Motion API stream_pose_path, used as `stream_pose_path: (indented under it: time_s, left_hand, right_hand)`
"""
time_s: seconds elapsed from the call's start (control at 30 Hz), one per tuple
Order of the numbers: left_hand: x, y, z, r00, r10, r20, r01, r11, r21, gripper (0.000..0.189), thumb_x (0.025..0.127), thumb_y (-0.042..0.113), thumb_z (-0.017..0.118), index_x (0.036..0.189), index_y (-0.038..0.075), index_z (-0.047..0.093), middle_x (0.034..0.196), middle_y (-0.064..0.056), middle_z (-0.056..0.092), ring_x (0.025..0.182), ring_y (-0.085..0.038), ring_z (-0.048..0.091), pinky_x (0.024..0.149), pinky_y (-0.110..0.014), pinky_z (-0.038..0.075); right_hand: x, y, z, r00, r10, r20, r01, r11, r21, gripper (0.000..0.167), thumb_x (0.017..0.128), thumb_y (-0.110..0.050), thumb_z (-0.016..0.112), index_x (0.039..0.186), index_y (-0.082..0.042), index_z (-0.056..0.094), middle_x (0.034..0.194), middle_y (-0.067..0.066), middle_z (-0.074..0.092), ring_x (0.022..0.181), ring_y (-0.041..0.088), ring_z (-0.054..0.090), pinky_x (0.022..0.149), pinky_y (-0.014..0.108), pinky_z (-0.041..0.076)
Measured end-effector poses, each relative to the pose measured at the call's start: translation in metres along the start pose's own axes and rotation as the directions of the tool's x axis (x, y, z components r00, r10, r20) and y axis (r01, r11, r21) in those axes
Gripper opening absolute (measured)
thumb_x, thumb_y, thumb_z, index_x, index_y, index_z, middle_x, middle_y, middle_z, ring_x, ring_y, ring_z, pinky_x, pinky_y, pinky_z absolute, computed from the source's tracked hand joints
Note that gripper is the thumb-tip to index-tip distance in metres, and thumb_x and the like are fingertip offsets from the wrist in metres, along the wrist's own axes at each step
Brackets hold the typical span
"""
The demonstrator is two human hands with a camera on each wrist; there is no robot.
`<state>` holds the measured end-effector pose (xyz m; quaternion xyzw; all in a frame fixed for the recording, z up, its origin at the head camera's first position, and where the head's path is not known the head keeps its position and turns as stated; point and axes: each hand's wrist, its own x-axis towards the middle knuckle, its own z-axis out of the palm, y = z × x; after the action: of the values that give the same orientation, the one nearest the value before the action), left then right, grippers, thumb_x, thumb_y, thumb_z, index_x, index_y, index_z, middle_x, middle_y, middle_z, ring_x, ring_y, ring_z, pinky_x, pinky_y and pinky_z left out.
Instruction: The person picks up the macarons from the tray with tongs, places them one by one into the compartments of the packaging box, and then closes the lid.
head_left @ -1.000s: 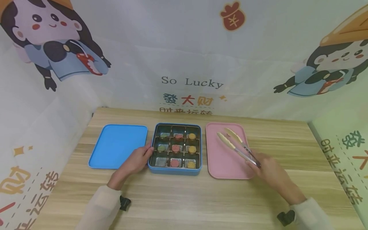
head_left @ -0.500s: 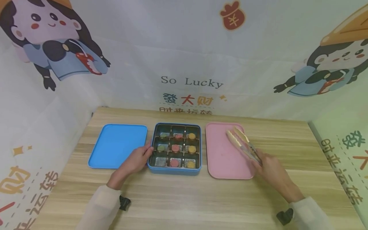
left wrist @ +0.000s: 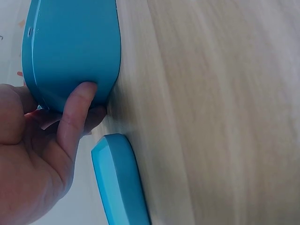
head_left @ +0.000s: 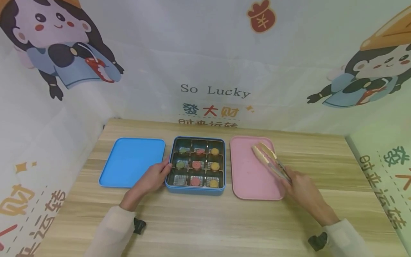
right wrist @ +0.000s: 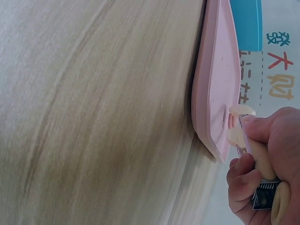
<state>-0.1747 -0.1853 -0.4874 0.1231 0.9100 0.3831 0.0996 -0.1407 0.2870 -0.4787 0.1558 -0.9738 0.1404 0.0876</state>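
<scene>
My left hand (head_left: pixel 151 180) grips the left side of a blue box (head_left: pixel 195 191), thumb at its rim and fingers against its outer wall (left wrist: pixel 75 51). Inside, a dark divided insert holds green, pink and yellow cookies (head_left: pixel 196 165); the front left compartment has none. My right hand (head_left: pixel 305 192) holds metal tongs (head_left: pixel 278 170) with pale tips, low over the right part of a pink tray (head_left: pixel 250 182). The tong tips stand slightly apart. Something small and reddish shows near them in the right wrist view; whether they pinch it I cannot tell.
A blue lid or shallow tray (head_left: pixel 131 160) lies left of the box, partly behind my left forearm. Everything rests on a wood-grain table (head_left: pixel 208 228). A printed cloth backdrop (head_left: pixel 154 71) closes off the back and sides.
The right hand has drawn the tongs a little to the right over the pink tray, and their tips have come closer together. A small reddish bit beside the tips no longer shows. The left hand stays put.
</scene>
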Motion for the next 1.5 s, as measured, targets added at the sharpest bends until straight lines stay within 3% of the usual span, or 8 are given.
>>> stream_pose_path:
  time_s: [0.33,0.6,0.77,0.9,1.0,1.1,1.33,1.5]
  left_hand:
    - [0.0,-0.001,0.0,1.0,-0.019,0.015,0.018,1.0,0.02,0.051,0.109,0.022,0.038,0.151,-0.006,0.03,0.129,-0.031,0.059,0.094,-0.03,0.062,0.081,-0.043,0.049]
    - [0.001,-0.002,0.001,1.0,-0.019,0.015,0.019,0.999,0.032,0.051,0.109,0.02,0.038,0.151,-0.007,0.03,0.125,-0.031,0.061,0.085,-0.027,0.062,0.076,-0.04,0.049]
    - [0.004,-0.002,0.002,1.0,-0.012,0.011,0.012,0.999,0.033,0.051,0.109,0.021,0.037,0.151,-0.007,0.029,0.127,-0.032,0.059,0.084,-0.027,0.061,0.077,-0.041,0.049]
    - [0.005,-0.002,0.001,1.0,-0.015,0.009,0.015,1.0,0.017,0.051,0.109,0.021,0.038,0.151,-0.007,0.029,0.122,-0.031,0.062,0.076,-0.023,0.06,0.072,-0.038,0.049]
    - [0.002,-0.003,0.0,1.0,-0.024,0.017,0.024,1.0,0.009,0.052,0.109,0.021,0.038,0.151,-0.007,0.028,0.115,-0.029,0.064,0.067,-0.017,0.058,0.067,-0.035,0.048]
    - [-0.001,-0.004,0.0,0.999,-0.037,0.025,0.037,0.999,-0.004,0.053,0.109,0.022,0.038,0.152,-0.007,0.028,0.112,-0.027,0.066,0.064,-0.015,0.057,0.065,-0.032,0.048]
    - [0.0,-0.002,0.0,0.999,-0.034,0.033,0.035,0.999,-0.019,0.053,0.109,0.024,0.037,0.152,-0.007,0.027,0.096,-0.02,0.066,0.058,-0.015,0.053,0.062,-0.031,0.046]
    - [0.0,-0.003,-0.001,0.999,-0.03,0.024,0.03,1.0,-0.008,0.053,0.109,0.022,0.037,0.152,-0.007,0.027,0.096,-0.021,0.067,0.059,-0.015,0.056,0.063,-0.032,0.048]
  right_hand:
    - [-0.001,-0.013,-0.004,0.998,-0.056,-0.039,0.057,0.998,0.006,0.039,0.089,-0.012,0.073,0.12,0.008,0.06,0.061,-0.002,0.042,0.051,0.009,0.036,0.043,0.021,0.031]
    - [-0.002,-0.033,-0.006,0.992,-0.1,-0.076,0.105,0.993,0.059,0.046,0.086,-0.013,0.076,0.124,0.008,0.062,0.063,-0.004,0.042,0.053,0.006,0.035,0.044,0.02,0.032]
    - [-0.002,-0.045,-0.008,0.982,-0.154,-0.108,0.161,0.985,0.06,0.037,0.084,-0.012,0.078,0.115,0.004,0.064,0.062,-0.006,0.04,0.053,0.004,0.033,0.043,0.017,0.031]
    - [0.001,-0.055,-0.008,0.962,-0.235,-0.142,0.245,0.967,0.064,0.032,0.085,-0.015,0.077,0.108,0.0,0.061,0.062,-0.008,0.037,0.054,0.003,0.031,0.044,0.016,0.03]
    - [0.001,-0.063,-0.005,0.94,-0.297,-0.167,0.311,0.948,0.063,0.036,0.094,-0.028,0.069,0.112,0.002,0.062,0.062,-0.009,0.037,0.055,0.001,0.029,0.045,0.015,0.029]
    - [-0.001,-0.07,-0.003,0.932,-0.319,-0.174,0.335,0.94,0.071,0.045,0.098,-0.035,0.063,0.119,0.004,0.063,0.063,-0.009,0.04,0.055,-0.002,0.028,0.045,0.014,0.028]
    - [0.001,-0.093,-0.002,0.938,-0.321,-0.132,0.334,0.938,0.093,0.045,0.086,-0.022,0.076,0.122,0.003,0.064,0.066,-0.005,0.051,0.056,-0.001,0.036,0.048,0.015,0.036]
    - [0.003,-0.115,0.005,0.933,-0.342,-0.115,0.355,0.927,0.124,0.049,0.088,-0.024,0.075,0.126,0.005,0.065,0.068,-0.003,0.057,0.056,0.0,0.041,0.049,0.014,0.039]
